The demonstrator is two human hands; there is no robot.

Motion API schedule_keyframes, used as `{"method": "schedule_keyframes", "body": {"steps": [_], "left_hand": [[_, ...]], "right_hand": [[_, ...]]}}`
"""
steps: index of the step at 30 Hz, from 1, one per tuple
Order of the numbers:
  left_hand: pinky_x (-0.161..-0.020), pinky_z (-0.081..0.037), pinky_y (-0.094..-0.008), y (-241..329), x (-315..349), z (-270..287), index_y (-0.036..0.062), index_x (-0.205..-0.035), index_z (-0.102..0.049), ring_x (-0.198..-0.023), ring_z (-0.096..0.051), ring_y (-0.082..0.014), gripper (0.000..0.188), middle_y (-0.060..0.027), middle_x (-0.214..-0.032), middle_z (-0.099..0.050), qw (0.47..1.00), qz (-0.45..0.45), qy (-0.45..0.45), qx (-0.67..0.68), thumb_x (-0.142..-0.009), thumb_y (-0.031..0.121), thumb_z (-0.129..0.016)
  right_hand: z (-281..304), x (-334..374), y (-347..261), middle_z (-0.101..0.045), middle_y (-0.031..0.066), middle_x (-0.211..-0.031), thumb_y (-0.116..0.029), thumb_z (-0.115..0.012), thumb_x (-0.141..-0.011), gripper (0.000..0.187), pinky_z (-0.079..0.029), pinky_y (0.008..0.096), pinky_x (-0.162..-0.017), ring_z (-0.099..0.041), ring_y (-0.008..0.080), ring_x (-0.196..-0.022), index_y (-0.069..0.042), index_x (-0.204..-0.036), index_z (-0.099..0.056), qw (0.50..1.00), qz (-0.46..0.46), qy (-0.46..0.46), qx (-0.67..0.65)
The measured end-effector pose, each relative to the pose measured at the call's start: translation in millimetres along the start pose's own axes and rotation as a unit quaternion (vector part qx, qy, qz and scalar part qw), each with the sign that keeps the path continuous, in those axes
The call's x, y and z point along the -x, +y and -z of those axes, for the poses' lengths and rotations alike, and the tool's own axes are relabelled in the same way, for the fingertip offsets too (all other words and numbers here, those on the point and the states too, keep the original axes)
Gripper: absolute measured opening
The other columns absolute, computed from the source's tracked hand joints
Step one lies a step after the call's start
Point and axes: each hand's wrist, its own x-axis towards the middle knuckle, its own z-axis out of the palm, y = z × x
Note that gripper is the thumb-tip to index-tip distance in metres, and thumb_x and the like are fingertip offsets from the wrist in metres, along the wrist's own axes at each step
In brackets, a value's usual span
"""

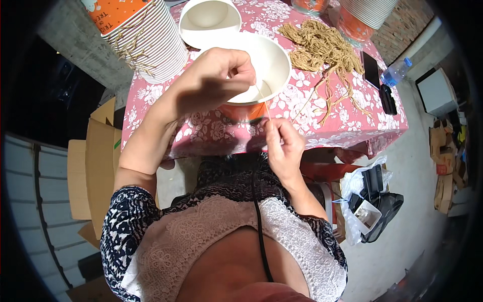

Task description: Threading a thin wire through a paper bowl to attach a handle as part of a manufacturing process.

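A bucket (277,65), white inside and orange outside, stands near the table's front edge with its mouth tilted towards me. Over its opening, my left hand (224,70) is closed in a pinch on a thin tan cord. The cord passes at the bucket's near rim, though the exact point where it meets the wall is hard to make out. Below the rim, at the table edge, my right hand (286,147) pinches a cord (267,109) between thumb and forefinger. A loose heap of tan cords (322,48) lies right of the bucket.
At the left rises a tall stack of nested buckets (151,43) with cord loops. Behind stands another white bucket (210,21); more stacked buckets (359,20) stand far right. A phone (371,70), a water bottle (396,72) and a black object (387,99) line the right edge.
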Motion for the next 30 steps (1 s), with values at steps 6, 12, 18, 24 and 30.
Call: {"method": "schedule_keyframes", "body": {"steps": [6,12,18,24,30], "left_hand": [[-0.054,-0.039,-0.0205,17.4,3.3,-11.6,-0.0007,-0.077,-0.061,-0.061,-0.048,-0.0028,0.013,-0.0066,-0.081,-0.067,0.980,0.080,-0.017,0.180,-0.086,0.007,-0.056],[-0.044,-0.041,-0.0203,11.5,-1.4,-13.1,-0.0028,-0.085,-0.066,-0.057,-0.054,-0.0059,0.014,-0.0048,-0.072,-0.065,0.970,0.082,-0.042,0.224,-0.088,0.010,-0.063],[-0.052,-0.041,-0.0196,6.1,-2.2,-13.6,-0.0013,-0.086,-0.069,-0.060,-0.053,-0.0040,0.016,-0.0029,-0.074,-0.066,0.978,0.043,0.020,0.205,-0.089,0.015,-0.066],[-0.056,-0.045,-0.0195,12.0,-2.5,-12.5,-0.0029,-0.095,-0.069,-0.064,-0.055,-0.0037,0.022,-0.0015,-0.077,-0.066,0.980,0.017,0.036,0.197,-0.089,0.018,-0.067],[-0.061,-0.047,-0.0186,20.3,2.3,-9.7,-0.0062,-0.100,-0.067,-0.070,-0.057,-0.0027,0.024,-0.0018,-0.083,-0.066,0.969,0.089,-0.062,0.222,-0.088,0.015,-0.069]], "right_hand": [[-1.9,6.4,-7.2,-0.058,0.0083,-0.071,0.000,-0.062,-0.092,0.003,-0.042,0.0286,-0.051,-0.054,0.0147,-0.055,0.002,-0.091,-0.065,0.998,0.054,-0.036,0.008],[7.5,5.9,-17.3,-0.054,0.0081,-0.068,0.005,-0.064,-0.086,0.005,-0.039,0.0303,-0.050,-0.050,0.0177,-0.053,0.002,-0.090,-0.065,0.992,0.111,-0.046,0.033],[19.0,2.3,-32.6,-0.053,0.0074,-0.067,0.008,-0.066,-0.083,0.009,-0.040,0.0288,-0.050,-0.050,0.0160,-0.053,0.002,-0.090,-0.064,0.989,0.138,-0.020,0.051],[18.3,-9.0,-31.7,-0.056,0.0078,-0.070,0.008,-0.066,-0.083,0.010,-0.040,0.0282,-0.049,-0.051,0.0155,-0.053,0.002,-0.092,-0.064,0.984,0.161,-0.017,0.071],[23.7,-31.8,-40.0,-0.057,0.0080,-0.071,0.007,-0.067,-0.084,0.009,-0.040,0.0279,-0.050,-0.051,0.0154,-0.054,0.002,-0.091,-0.065,0.979,0.189,0.028,0.070]]}}
